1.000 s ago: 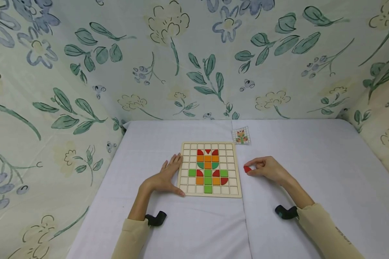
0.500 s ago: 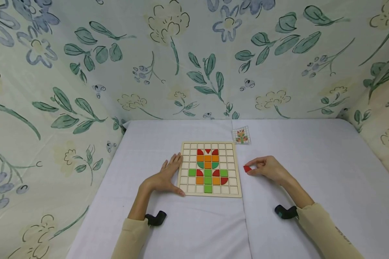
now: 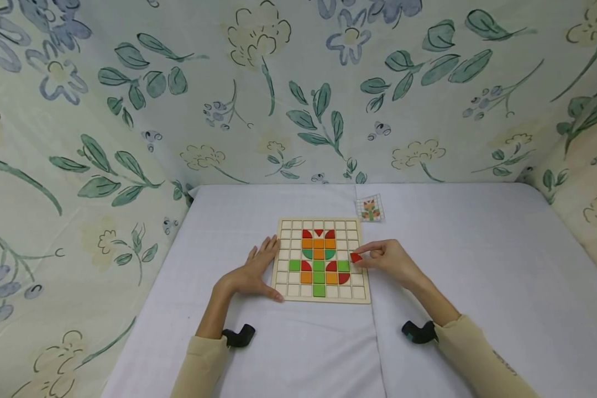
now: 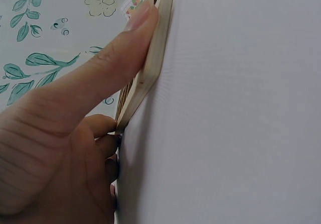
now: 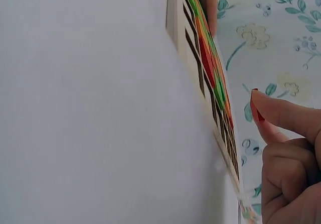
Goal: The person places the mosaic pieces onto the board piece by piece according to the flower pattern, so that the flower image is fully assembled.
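A square wooden grid board [image 3: 286, 292] lies on the cloth, with red, orange and green tiles forming a flower in its cells. My left hand [image 3: 251, 278] rests at the board's left side, fingers spread; in the left wrist view its thumb [image 4: 108, 73] lies along the corner of the frame. Between thumb and fingertips, my right hand [image 3: 392, 264] pinches a small red tile [image 3: 355, 257] over the right part of the grid. The right wrist view shows this red tile [image 5: 257, 105] held above the board's surface. Its exact outline is partly hidden by the fingers.
A small pattern card [image 3: 370, 208] with a printed flower lies just beyond the board's far right corner. White cloth [image 3: 477, 237] covers the table, creased to the right of the board. A floral curtain [image 3: 278, 99] hangs behind and at both sides.
My right hand has moved left with the red tile, from beside the board to over its right columns. The left hand and the board have stayed in place.
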Demonstrator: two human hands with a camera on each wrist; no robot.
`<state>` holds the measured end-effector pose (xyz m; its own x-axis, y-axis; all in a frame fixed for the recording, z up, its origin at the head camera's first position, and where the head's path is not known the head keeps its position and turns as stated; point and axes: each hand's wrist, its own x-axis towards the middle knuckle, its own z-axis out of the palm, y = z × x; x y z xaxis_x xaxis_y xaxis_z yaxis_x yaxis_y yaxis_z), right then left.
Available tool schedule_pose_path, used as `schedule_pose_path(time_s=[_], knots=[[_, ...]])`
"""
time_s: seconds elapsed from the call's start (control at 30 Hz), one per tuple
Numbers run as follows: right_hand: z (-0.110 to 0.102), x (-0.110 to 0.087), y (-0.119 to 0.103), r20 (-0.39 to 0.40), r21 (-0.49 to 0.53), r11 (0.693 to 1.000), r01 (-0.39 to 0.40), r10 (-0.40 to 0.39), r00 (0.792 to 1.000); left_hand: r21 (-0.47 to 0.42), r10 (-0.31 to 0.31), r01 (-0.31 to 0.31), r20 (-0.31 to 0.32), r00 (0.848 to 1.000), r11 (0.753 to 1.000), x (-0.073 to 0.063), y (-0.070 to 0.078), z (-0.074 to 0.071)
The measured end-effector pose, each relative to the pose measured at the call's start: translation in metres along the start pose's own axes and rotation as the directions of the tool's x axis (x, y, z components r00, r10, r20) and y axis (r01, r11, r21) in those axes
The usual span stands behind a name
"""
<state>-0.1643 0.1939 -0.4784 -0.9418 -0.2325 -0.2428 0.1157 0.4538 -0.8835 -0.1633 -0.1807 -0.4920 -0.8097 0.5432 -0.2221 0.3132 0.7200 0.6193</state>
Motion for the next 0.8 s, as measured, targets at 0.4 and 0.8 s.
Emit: schedule_pose_path(time_s=[0.4, 0.8], knots=[[0.074, 0.008, -0.033, 0.067, 0.037, 0.994, 0.106, -0.108, 0.992, -0.008, 0.004, -0.004, 0.002, 1.000, 1.000, -0.002, 0.001, 0.000], [0.098, 0.010, -0.043, 0.070, 0.011, 0.997, 0.081, -0.081, 0.994, 0.000, 0.009, -0.009, 0.009, 1.000, 1.000, -0.002, 0.002, -0.002]])
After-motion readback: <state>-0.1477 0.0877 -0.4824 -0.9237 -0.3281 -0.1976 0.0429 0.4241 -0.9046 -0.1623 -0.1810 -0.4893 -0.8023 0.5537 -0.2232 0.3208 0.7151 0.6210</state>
